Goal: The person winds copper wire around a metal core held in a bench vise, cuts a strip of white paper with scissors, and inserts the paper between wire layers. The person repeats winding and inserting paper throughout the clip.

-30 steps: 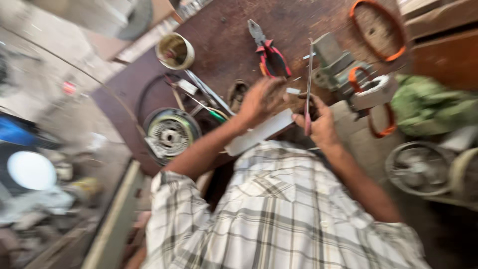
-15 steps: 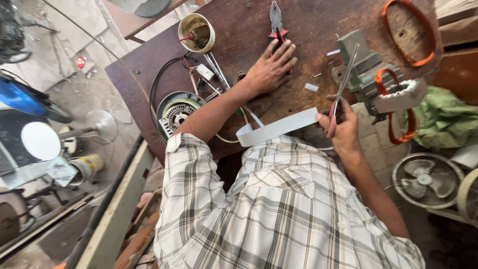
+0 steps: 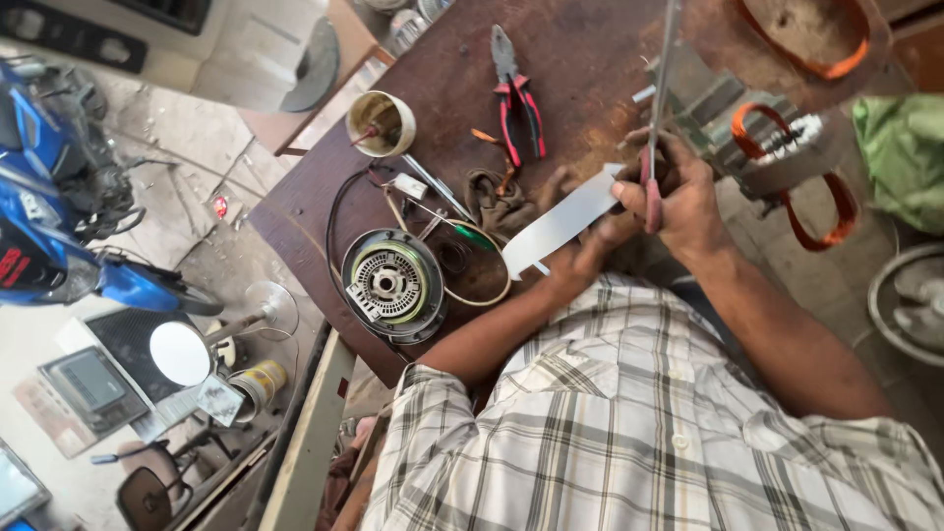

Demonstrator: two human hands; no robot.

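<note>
Holding a pale strip of sheet (image 3: 562,221) between both hands, we had it just above the bench (image 3: 590,69), slanting down to our left. Our left hand (image 3: 580,251) was closed on the strip from below, near its middle. Our right hand (image 3: 674,192) was clamped on the red handles of long scissors (image 3: 657,118), whose blades pointed away from us, past the strip's upper end.

We judged the main risk to be the blades, since they stood close to the left fingers; a slip of the thin sheet could bring its edge or the blades against the fingers. The strip was held only near one end, so its free lower end could sag or twist and spoil a straight cut.

Just beyond the left hand lay a dark rag (image 3: 497,202) and thin wires (image 3: 462,221); the strip's low end could catch on them. Further left sat a round motor stator (image 3: 393,285), and ahead of the hands red-handled pliers (image 3: 516,98) and a small pot (image 3: 382,123). Beyond the right hand a metal frame with orange coils (image 3: 787,147) crowded the scissors' tip, which could strike it.
</note>
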